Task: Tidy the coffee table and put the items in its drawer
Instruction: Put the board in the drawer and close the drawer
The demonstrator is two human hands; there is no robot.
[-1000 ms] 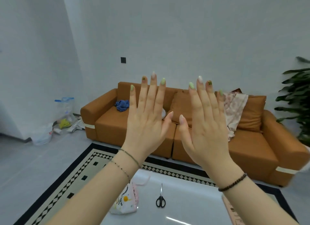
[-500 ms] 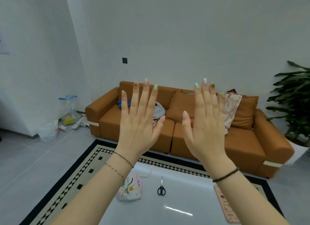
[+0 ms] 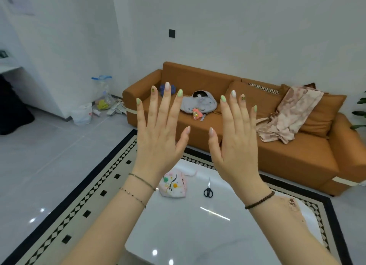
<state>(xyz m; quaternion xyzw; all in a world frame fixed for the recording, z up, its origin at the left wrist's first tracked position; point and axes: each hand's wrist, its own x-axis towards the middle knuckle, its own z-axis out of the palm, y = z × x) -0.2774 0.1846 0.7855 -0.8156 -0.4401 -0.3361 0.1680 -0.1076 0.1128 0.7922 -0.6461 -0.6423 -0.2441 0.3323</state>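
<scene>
A glossy white coffee table stands below me. On its far left lies a white pouch with coloured dots. Black-handled scissors lie to its right, blades pointing away. A pink patterned flat item shows at the table's right edge, partly behind my right forearm. My left hand and my right hand are raised side by side above the table, backs toward me, fingers straight and spread, holding nothing. No drawer is visible.
An orange sofa stands behind the table with a grey bag, a blue cloth and a pink fabric on it. A checkered-border rug lies under the table. Plastic bags sit by the left wall.
The view has tilted down and moved closer to the table, so more tabletop shows. Both hands stay raised and spread, now slightly lower against the sofa.
</scene>
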